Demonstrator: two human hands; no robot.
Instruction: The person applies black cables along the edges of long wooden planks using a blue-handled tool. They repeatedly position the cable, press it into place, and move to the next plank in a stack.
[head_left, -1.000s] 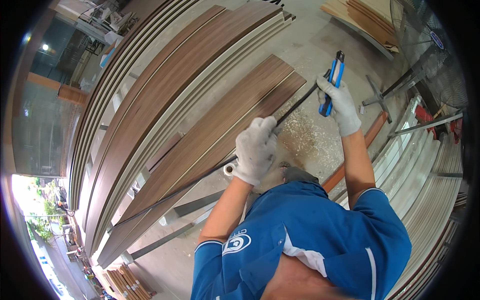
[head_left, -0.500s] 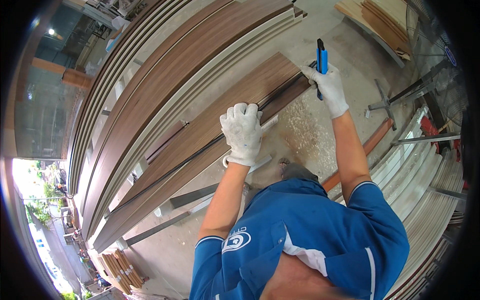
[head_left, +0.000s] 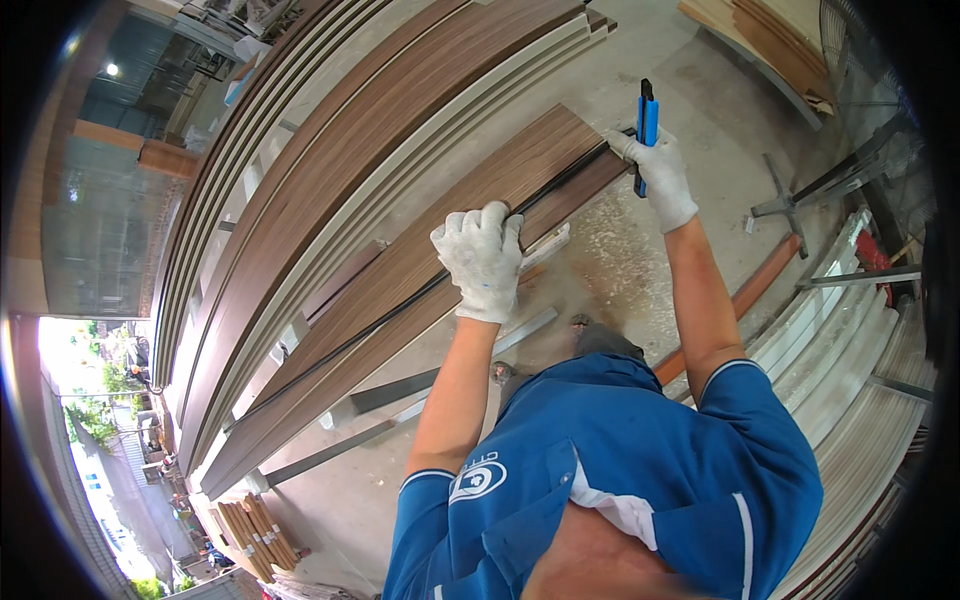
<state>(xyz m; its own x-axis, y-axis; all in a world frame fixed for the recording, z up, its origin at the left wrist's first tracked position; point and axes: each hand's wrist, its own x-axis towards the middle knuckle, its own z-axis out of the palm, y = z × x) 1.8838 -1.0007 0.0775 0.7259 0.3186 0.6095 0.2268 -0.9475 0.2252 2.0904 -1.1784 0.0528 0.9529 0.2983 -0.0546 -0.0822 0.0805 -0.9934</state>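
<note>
A long stack of wood-grain panels (head_left: 330, 170) runs diagonally beyond both hands, reaching from the far upper right down to the lower left. Nearer, directly under the hands, lies one brown wood-grain panel (head_left: 470, 210) with a black straightedge (head_left: 420, 290) laid along its length. Below the hands, the concrete floor (head_left: 700, 90) carries a patch of pale sawdust (head_left: 620, 250) between the two forearms, and grey metal bars (head_left: 400, 390) lie just beneath the left forearm. To the right of the right hand stands a pile of pale profiled strips (head_left: 840, 340), with an orange-brown batten (head_left: 760, 285) beside the right forearm.

The left hand (head_left: 483, 258), in a white knit glove, presses flat on the straightedge and panel, fingers spread over the black edge. The right hand (head_left: 658, 175), also gloved, is closed around a blue utility knife (head_left: 647, 125) held upright at the far end of the panel, just beside the tip of the straightedge. The two hands are well apart along the panel.
</note>
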